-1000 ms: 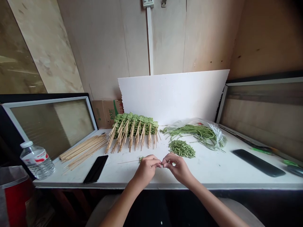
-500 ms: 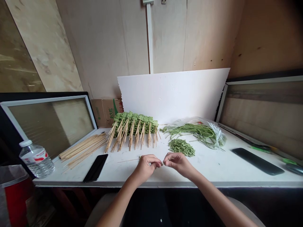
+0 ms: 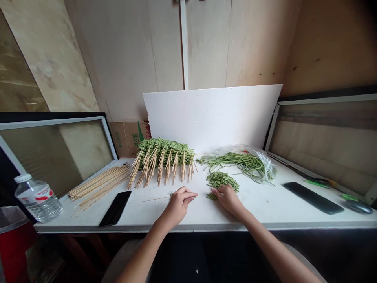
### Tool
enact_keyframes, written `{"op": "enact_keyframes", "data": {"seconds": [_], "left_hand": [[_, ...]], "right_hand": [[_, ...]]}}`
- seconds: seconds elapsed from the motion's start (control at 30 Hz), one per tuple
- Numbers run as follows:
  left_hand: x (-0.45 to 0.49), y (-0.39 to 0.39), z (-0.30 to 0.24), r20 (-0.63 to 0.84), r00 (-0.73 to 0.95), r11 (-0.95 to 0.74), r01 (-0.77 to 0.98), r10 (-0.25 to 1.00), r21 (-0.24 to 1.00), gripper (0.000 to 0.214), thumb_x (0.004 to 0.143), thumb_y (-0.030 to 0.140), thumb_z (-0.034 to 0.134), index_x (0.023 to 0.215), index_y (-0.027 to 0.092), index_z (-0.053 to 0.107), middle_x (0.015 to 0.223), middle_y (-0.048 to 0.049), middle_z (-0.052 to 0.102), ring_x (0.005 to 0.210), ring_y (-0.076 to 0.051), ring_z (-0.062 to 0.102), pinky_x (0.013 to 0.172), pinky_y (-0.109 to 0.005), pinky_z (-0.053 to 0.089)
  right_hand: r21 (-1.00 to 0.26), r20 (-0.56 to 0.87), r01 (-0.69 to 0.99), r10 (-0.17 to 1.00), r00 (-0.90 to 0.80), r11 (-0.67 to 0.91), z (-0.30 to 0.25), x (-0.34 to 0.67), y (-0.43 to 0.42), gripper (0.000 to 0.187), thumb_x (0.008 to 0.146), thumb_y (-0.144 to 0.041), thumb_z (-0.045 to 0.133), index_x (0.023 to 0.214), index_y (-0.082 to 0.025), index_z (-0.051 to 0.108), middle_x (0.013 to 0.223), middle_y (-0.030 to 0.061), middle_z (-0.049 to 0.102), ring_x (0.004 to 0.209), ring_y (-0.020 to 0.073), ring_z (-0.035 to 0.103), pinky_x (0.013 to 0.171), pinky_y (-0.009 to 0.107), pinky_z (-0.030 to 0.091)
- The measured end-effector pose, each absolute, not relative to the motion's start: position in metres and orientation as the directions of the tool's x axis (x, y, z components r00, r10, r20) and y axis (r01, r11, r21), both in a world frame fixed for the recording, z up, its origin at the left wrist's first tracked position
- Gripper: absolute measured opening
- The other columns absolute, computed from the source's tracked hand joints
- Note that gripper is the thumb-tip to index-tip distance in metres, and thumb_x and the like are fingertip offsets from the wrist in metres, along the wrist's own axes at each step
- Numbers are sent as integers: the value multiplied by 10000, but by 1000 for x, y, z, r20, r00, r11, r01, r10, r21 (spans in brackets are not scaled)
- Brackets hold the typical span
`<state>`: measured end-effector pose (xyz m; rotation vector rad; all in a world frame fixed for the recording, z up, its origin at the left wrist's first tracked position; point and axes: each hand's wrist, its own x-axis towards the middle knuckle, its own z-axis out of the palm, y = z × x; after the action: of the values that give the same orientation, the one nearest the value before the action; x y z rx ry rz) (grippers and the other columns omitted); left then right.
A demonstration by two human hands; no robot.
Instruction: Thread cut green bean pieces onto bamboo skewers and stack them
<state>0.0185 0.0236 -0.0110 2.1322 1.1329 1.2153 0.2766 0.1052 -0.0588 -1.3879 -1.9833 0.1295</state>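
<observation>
My left hand (image 3: pixel 179 203) hovers over the table with thumb and fingers pinched on a small greenish bit, seemingly a cut piece of green bean. A thin wooden skewer (image 3: pixel 154 199) lies just left of it, its right end by the hand with a speck of green there. My right hand (image 3: pixel 228 197) is at the near edge of a heap of cut green beans (image 3: pixel 220 179), its fingers closed around pieces there; its fingertips partly cover them. Beyond my left hand are stacked skewers of green beans (image 3: pixel 165 151), their bare sticks pointing toward me.
Loose skewers (image 3: pixel 98 181), a black phone (image 3: pixel 115 208) and a water bottle (image 3: pixel 39 199) are on the left. Long uncut beans (image 3: pixel 244 162) in a clear bag lie at the back right. Farther right are a dark flat object (image 3: pixel 312 197) and a mouse (image 3: pixel 358 206).
My hands were together in the middle; now they are apart. The right hand has moved right and forward to the cut bean heap, while the left stays near its place. The view shifted slightly.
</observation>
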Motion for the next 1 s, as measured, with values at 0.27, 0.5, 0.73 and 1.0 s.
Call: {"op": "enact_keyframes", "data": {"seconds": [0.27,0.5,0.73,1.0], "left_hand": [[20,25,-13,569,239,-612,418,787,671,190,933,224,679,1105,206,758,958,-64,698,876,-193,681,825,-326,551],[26,21,-12,610,260,-650,467,749,599,245,909,182,706,1151,216,723,939,-52,708,867,-187,681,808,-301,557],[12,26,-10,564,354,-644,597,746,478,207,938,118,627,1066,203,765,970,-68,720,870,-202,690,796,-311,546],[16,24,-13,614,371,-686,595,697,420,310,937,59,547,1052,222,784,922,-71,723,843,-198,667,770,-303,528]], "right_hand": [[-568,475,621,831,-289,540,-30,268,89,562,1018,-574,403,866,-191,786,834,111,736,870,277,608,797,396,448],[-732,465,245,730,-502,635,-3,238,50,336,919,-535,658,996,-242,803,887,69,763,787,200,630,673,294,452],[-701,521,312,759,-391,641,-15,237,57,339,946,-523,622,903,-229,784,824,66,739,756,202,611,645,305,454],[-608,610,298,673,-418,736,-9,230,45,281,922,-514,661,939,-264,786,828,74,725,750,213,569,661,330,454]]}}
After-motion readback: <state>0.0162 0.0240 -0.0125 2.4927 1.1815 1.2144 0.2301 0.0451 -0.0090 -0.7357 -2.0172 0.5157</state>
